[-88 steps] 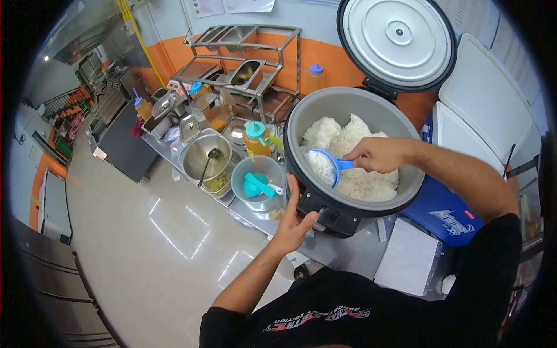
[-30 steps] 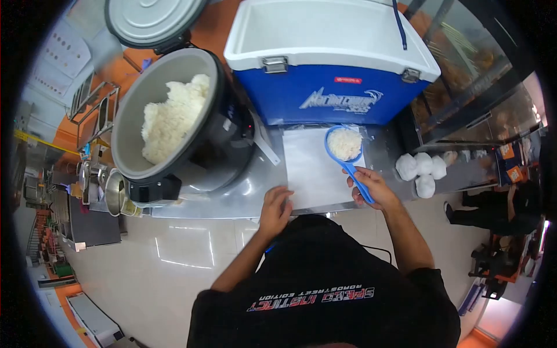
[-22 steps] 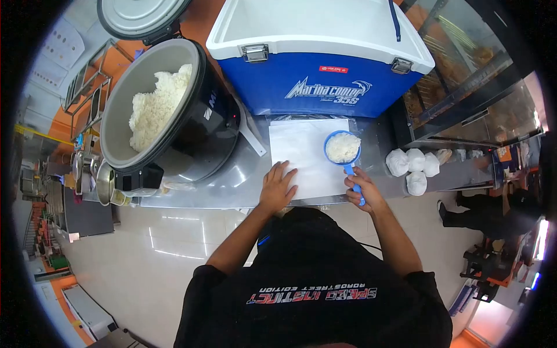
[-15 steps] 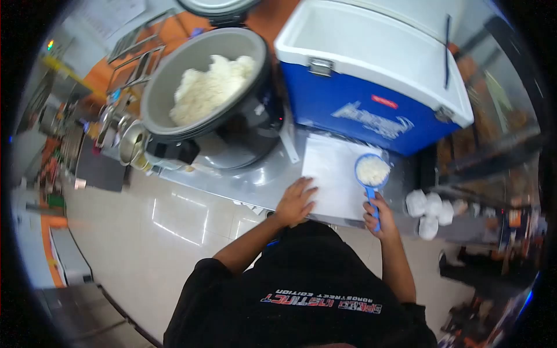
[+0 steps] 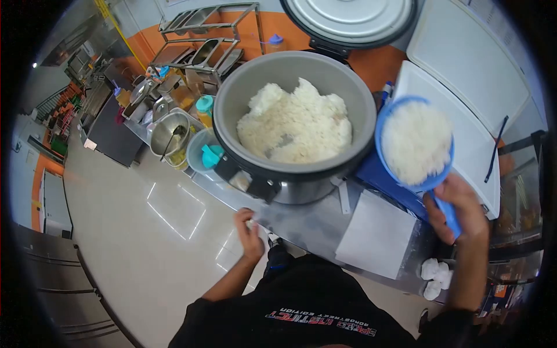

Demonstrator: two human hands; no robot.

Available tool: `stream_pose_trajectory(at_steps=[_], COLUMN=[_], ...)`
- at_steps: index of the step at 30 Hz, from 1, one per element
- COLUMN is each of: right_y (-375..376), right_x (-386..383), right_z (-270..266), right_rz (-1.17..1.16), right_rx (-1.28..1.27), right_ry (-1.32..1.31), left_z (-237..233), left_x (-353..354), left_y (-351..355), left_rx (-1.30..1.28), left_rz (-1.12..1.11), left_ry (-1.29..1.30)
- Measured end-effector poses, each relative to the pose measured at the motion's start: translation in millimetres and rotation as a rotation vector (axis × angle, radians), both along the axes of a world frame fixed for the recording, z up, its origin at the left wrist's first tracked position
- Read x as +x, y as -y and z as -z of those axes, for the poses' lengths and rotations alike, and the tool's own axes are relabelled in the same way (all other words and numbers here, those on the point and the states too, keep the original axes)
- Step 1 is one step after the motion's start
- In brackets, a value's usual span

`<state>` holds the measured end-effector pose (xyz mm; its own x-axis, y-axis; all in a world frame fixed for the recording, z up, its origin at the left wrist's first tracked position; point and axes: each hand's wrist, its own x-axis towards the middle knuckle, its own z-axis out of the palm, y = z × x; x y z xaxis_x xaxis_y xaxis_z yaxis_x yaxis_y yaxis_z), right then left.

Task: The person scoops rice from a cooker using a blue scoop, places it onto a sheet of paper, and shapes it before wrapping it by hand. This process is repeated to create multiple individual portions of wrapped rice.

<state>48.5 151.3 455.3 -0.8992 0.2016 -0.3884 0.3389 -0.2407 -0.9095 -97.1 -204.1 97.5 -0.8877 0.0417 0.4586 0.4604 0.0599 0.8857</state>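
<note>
My right hand (image 5: 461,211) grips the handle of a blue scoop (image 5: 447,217), raised beside the rice cooker. White rice (image 5: 416,142) heaps up in the scoop's round bowl. The large cooker pot (image 5: 226,110) stands with its lid up and a mound of cooked rice (image 5: 296,127) inside. My left hand (image 5: 249,235) hovers at the counter's front edge, below the cooker, with fingers loosely bent and apart. A small pale patch shows between them, too blurred to identify. White paper sheets (image 5: 377,235) lie on the steel counter to the right of the cooker.
An open blue-and-white cooler box (image 5: 473,156) stands behind the scoop. Small white wrapped bundles (image 5: 436,275) sit at the counter's right. Left of the cooker are a steel bowl (image 5: 165,139), a clear container with a turquoise scoop (image 5: 212,155), a sauce bottle (image 5: 205,110) and a metal rack (image 5: 203,35).
My right hand has lifted the rice-filled scoop from over the paper up beside the cooker. My left hand has left the paper and moved left. The view has shifted toward the cooker.
</note>
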Motion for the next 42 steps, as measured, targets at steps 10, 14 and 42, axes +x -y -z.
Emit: stream_pose_trajectory(at_steps=[10,14,42], right_y=[75,119,159], right_x=[-285,-326,-344], right_z=[64,89,69], right_rz=[-0.725,-0.666,-0.961], right_rx=[0.701,0.662,1.065], right_ry=[0.547,0.575,0.358], left_z=[-123,-124,-128], left_x=[-180,-190,-188], left_y=[21,15,13], left_rx=[0.212,0.201,-0.111], left_rz=[0.24,0.544,0.568], left_ry=[0.313,0.437,0.239])
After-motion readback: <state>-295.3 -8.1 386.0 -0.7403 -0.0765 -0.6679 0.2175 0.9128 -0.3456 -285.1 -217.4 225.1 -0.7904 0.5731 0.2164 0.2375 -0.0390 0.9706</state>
